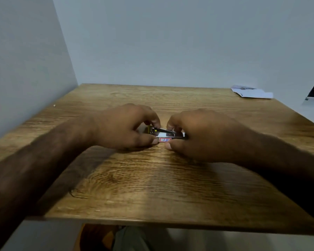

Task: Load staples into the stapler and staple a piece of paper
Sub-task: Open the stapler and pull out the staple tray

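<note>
Room: two plain pale walls [170, 42] meet in a corner at about 11 o'clock; a dark-edged object of unknown kind shows at the 3 o'clock margin.

Surface: wooden table [152, 187], brown, strong grain, flat. Judged firm and of moderate friction, good for bracing small metal parts. A tiny pale speck [54, 105] lies near the 9 o'clock edge.

Paper: white sheets [252, 92], loosely stacked, at about 2 o'clock on the far corner, well apart from both hands. Judged light and floppy, likely to slide; best pinned flat when stapled.

Left hand [123, 125]: resting on the table just left of centre, fingers curled over one end of the stapler, thumb tip beside its near face.

Right hand [198, 134]: just right of centre, fingertips over the other end, thumb low at the near side. The two hands are close together, almost touching, both closed on the same item.

Stapler [166, 135]: small, bright metal, lying at table centre between the hands, long axis running 9 to 3 o'clock. A white label with red border and blue marks faces the viewer. A thin upper metal strip appears slightly raised; whether the magazine is open cannot be told. Judged rigid, light, smooth and rather slippery, with a sprung part that may snap; hold by the long sides, fingers clear of the mouth.

Staples: none discernible.
</note>
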The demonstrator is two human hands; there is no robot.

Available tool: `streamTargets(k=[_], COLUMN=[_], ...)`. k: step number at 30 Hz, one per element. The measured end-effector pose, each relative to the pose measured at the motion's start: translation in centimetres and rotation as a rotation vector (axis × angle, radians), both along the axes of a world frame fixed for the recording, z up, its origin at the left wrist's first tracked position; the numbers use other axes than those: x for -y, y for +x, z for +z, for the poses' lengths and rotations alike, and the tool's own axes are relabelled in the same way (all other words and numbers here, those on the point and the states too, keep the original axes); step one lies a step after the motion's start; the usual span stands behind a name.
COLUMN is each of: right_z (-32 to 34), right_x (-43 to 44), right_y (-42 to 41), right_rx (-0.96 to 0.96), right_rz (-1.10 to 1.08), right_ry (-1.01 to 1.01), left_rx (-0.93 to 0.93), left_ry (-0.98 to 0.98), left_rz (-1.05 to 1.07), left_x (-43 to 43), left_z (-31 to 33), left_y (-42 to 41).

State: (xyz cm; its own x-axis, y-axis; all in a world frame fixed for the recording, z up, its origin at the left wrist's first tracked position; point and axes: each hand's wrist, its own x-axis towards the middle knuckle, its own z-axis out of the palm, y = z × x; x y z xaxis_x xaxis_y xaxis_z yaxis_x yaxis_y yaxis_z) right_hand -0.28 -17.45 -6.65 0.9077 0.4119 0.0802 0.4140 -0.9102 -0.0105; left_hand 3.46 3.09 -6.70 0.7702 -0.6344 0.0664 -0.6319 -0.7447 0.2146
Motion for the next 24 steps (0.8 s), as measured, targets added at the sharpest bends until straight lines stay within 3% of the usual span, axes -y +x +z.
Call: streamTargets(k=[4,8,11,15,19,24], right_z=[-0.6,-0.7,-0.6,-1.0,-2.6,-2.8], right_x=[0.1,0.5,0.9,1.2,1.1,1.9], right_y=[1.6,3.0,4.3,5.7,6.1,5.7], right_rx=[-0.036,-0.038,-0.034,-0.132,-0.199,-0.243], right_rz=[-0.028,-0.059,-0.092,-0.136,-0.054,-0.036], right_ry=[0.081,0.305,0.545,0.925,1.159,1.342], left_rx=[-0.016,-0.006,-0.14,-0.422,-0.606,-0.69], left_ry=[-0.135,-0.313,-0.503,-0.899,-1.261,-1.4], left_rz=[-0.03,-0.062,-0.045,0.001,0.055,0.022], left_x=[-0.5,-0.3,0.0,1.3,3.0,3.5], left_z=[-0.5,-0.2,0.7,0.5,-1.4,-2.3], left_y=[0.8,2.4,4.0,5.6,6.0,4.9])
